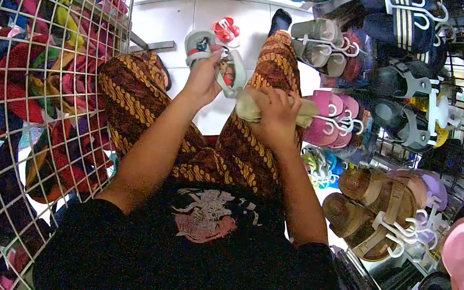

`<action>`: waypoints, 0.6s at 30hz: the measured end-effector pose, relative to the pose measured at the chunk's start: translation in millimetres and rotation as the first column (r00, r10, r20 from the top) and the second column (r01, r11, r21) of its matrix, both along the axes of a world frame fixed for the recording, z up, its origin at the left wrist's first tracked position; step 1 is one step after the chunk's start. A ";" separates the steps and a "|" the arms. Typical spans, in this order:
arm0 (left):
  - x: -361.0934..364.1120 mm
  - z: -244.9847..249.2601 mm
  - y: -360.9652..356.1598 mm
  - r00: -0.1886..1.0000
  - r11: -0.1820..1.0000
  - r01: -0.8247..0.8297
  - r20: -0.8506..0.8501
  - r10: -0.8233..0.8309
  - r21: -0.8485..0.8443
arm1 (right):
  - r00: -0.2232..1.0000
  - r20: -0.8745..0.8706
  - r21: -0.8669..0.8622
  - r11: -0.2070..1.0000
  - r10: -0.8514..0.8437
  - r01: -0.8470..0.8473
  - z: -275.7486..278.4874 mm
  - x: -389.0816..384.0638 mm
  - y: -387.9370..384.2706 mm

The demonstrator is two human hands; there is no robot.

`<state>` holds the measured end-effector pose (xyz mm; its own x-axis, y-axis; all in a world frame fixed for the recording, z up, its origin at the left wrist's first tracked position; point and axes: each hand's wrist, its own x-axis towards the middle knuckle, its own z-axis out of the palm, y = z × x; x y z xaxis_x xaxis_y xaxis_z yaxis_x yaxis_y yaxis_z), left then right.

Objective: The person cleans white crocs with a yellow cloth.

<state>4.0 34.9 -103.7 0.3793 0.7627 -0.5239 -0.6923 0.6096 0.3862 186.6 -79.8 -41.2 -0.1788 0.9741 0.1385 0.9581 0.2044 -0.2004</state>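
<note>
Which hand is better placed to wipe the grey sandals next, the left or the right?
The right hand, I would judge: it holds the cloth, close beside the sandals. The left hand is occupied gripping the sandals, so it seems better for steadying them.

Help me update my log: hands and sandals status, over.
Left hand holding grey sandals. Right hand holding khaki cloth. Red footwear on floor beyond. Pink sandals near right hand.

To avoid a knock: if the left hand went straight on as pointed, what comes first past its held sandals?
Likely the red footwear on the floor; depth is unclear, so the left hand might pass above it.
</note>
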 end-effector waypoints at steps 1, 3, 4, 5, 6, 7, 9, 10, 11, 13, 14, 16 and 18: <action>-1.0 -3.8 -0.7 0.998 0.999 0.036 -0.051 -0.036 0.005 | 0.999 -0.024 0.016 0.999 -0.032 0.032 -8.6 3.6 1.3; -0.6 3.1 -5.3 0.973 0.989 0.140 -0.192 -0.130 0.038 | 0.997 -0.033 0.098 0.992 -0.073 0.076 -12.4 3.7 -0.3; 2.7 7.5 -9.2 0.963 0.989 0.140 -0.236 -0.126 0.039 | 0.995 -0.039 0.139 0.986 -0.092 0.097 -9.6 2.1 0.2; 7.8 12.4 -12.1 0.952 0.989 0.141 -0.280 -0.123 0.043 | 0.997 -0.018 0.180 0.981 -0.072 0.074 -7.8 2.0 0.7; 11.1 12.9 -13.1 0.940 0.989 0.142 -0.321 -0.119 0.049 | 0.996 -0.050 0.129 0.989 -0.071 0.077 -3.5 0.7 0.6; 10.4 7.0 -12.9 0.947 0.987 0.151 -0.295 -0.129 0.055 | 0.994 -0.081 0.081 0.994 -0.071 0.077 2.8 -1.7 0.3; 14.5 8.0 -8.3 0.981 0.993 0.110 -0.153 -0.117 -0.053 | 0.990 -0.119 -0.003 0.997 -0.078 0.078 15.5 -4.7 3.5; 16.4 10.7 -5.8 0.991 0.990 0.096 -0.083 -0.105 -0.108 | 0.988 -0.129 -0.037 0.996 -0.082 0.078 22.0 -6.2 6.6; 11.2 -3.9 -5.0 0.987 0.989 0.144 -0.058 -0.147 -0.041 | 0.986 -0.139 -0.071 0.994 -0.087 0.078 25.6 -6.3 8.1; 19.0 -3.3 -5.5 0.958 0.980 0.191 -0.207 -0.197 -0.051 | 0.991 -0.103 -0.072 0.994 -0.089 0.082 22.3 -0.6 5.3; 23.1 -3.6 -6.6 0.935 0.975 0.215 -0.278 -0.222 -0.056 | 0.992 -0.083 -0.072 0.994 -0.092 0.086 21.4 2.5 3.8; 31.7 -4.7 -9.9 0.903 0.945 0.323 -0.320 -0.288 0.060 | 0.989 -0.119 -0.030 0.996 -0.093 0.090 24.4 6.0 -1.3; 42.5 -5.9 -16.7 0.851 0.894 0.434 -0.373 -0.369 0.107 | 0.982 -0.153 0.001 0.994 -0.107 0.108 24.4 6.1 -4.4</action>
